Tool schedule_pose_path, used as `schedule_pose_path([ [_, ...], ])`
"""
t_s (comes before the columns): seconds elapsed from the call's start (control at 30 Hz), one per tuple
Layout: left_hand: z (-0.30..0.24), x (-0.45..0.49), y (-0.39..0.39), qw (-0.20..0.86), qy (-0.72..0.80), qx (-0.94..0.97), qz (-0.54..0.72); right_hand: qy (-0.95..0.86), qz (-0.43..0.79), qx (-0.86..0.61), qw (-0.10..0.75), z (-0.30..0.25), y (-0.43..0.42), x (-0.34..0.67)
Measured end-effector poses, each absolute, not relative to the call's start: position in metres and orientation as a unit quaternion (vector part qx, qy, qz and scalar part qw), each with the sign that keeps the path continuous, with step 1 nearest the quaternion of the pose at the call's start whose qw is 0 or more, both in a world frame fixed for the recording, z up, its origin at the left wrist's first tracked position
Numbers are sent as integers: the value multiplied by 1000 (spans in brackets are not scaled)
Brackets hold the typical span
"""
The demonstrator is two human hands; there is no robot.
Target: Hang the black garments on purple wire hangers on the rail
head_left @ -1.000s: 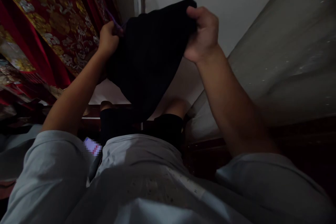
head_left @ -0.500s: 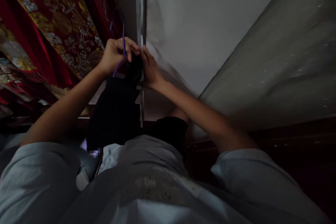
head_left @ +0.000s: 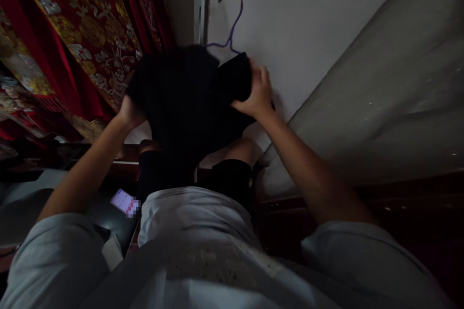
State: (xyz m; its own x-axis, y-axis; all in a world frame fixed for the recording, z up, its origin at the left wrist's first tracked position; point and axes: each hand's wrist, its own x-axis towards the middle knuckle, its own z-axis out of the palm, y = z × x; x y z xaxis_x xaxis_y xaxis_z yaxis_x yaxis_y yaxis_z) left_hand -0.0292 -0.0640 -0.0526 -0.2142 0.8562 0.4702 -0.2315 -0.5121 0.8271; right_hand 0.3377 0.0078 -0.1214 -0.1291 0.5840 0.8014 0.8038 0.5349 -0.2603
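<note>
A black garment (head_left: pixel 184 96), its exact kind hard to make out in the dim light, is spread between my two hands above my knees. A purple wire hanger (head_left: pixel 231 38) pokes out of its top, hook upward against the pale wall; the rest of the hanger is hidden by the cloth. My left hand (head_left: pixel 132 115) grips the garment's left side, its fingers partly covered by fabric. On the other side, my right hand (head_left: pixel 260 89) is closed on the upper right edge, thumb in front and fingers behind.
Red curtain-like cloth (head_left: pixel 101 29) with gold and silver embroidery hangs at the left. A lit phone (head_left: pixel 123 202) lies on a dark surface left of my lap, near a small white object (head_left: pixel 113 252). Grey sheeting (head_left: pixel 391 82) slants along the right.
My hands have moved apart, left hand leftward and right hand rightward. The bunched black garment is now spread out, and the hanger has shifted right with its hook showing.
</note>
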Motion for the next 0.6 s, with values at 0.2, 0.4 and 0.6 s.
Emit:
schedule_pose_path([
  [0.2,-118,-10,-68,451,352,499,651,-757,-93,-443,471,-65,22,343],
  [0.4,-168,29,-91,388,416,439,696,-811,-35,-377,446,-53,-3,338],
  [0.6,-192,47,-109,437,451,302,717,-608,130,-371,690,-134,-49,278],
])
